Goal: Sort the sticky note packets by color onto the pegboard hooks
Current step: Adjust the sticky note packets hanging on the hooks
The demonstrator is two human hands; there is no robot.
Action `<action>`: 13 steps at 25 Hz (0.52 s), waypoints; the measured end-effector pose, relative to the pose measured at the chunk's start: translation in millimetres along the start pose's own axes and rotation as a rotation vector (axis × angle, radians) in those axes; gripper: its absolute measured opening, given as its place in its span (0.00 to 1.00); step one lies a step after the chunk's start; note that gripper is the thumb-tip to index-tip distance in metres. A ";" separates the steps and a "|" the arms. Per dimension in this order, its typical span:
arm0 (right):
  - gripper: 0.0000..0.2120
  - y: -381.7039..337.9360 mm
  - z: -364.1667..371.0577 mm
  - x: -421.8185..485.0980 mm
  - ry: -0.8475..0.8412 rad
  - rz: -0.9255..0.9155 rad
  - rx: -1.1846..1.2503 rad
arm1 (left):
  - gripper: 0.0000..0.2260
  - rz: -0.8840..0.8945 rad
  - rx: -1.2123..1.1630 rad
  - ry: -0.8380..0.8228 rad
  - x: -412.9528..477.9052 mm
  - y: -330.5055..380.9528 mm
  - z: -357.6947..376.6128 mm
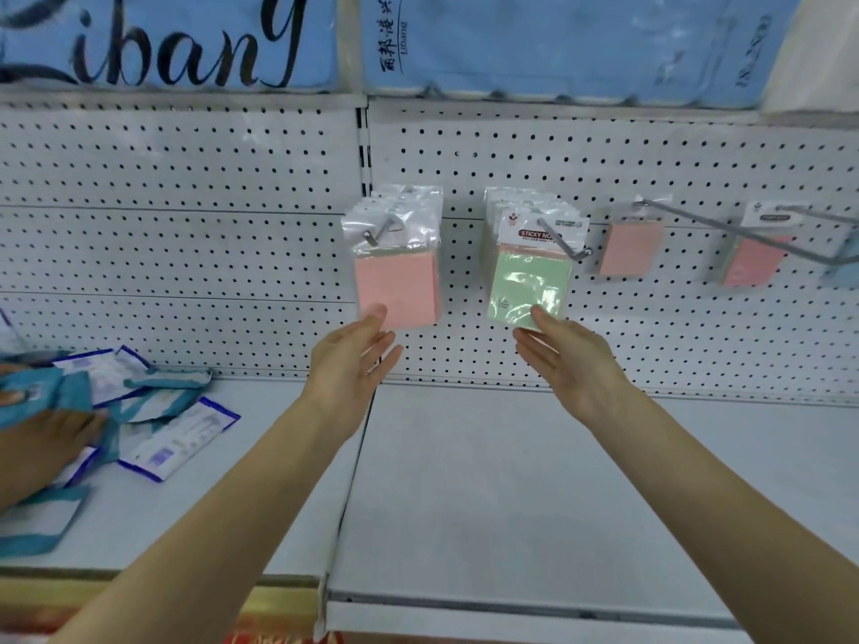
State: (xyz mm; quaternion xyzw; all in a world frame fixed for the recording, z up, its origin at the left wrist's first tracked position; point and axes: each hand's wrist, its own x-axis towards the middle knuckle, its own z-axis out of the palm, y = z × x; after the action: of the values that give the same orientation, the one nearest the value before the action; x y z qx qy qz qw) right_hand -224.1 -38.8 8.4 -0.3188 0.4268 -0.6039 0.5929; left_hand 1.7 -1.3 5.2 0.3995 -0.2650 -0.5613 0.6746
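Note:
Several pink sticky note packets (pixel 399 284) hang on a pegboard hook (pixel 382 232) left of centre. Beside them, green packets (pixel 530 286) hang on a second hook (pixel 563 241). My left hand (pixel 349 360) reaches up with straight fingers, its fingertips at the bottom edge of the front pink packet. My right hand (pixel 571 353) is likewise open, its fingertips touching the lower edge of the front green packet. Further right, a pink packet (pixel 631 248) hangs at the base of a long hook (pixel 743 232), and another pink packet (pixel 754 260) hangs beyond it.
The white pegboard (pixel 186 253) stands behind a white shelf (pixel 511 481). Teal and white pouches (pixel 153 411) lie on the shelf at left, where another person's hand (pixel 42 443) rests on them. Blue packages (pixel 558 44) fill the shelf above.

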 end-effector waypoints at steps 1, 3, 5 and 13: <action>0.09 -0.2 0.7 -1.8 -0.001 -0.018 -0.015 | 0.20 -0.012 -0.007 -0.013 -0.8 0.7 0.9; 0.11 -0.4 1.6 -5.7 -0.003 -0.066 -0.064 | 0.16 -0.011 -0.001 -0.044 -2.4 2.1 3.0; 0.12 -1.1 2.5 -10.7 0.006 -0.114 -0.123 | 0.12 0.016 0.061 -0.099 -4.6 3.2 5.7; 0.10 -5.3 -7.4 -44.2 0.015 -0.217 -0.244 | 0.10 0.170 0.254 -0.159 -25.2 5.6 18.1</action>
State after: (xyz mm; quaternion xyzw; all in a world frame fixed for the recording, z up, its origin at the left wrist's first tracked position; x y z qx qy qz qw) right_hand -228.9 5.5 15.2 -0.4282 0.4647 -0.6105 0.4776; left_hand -15.6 19.0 21.9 0.4121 -0.4194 -0.4938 0.6407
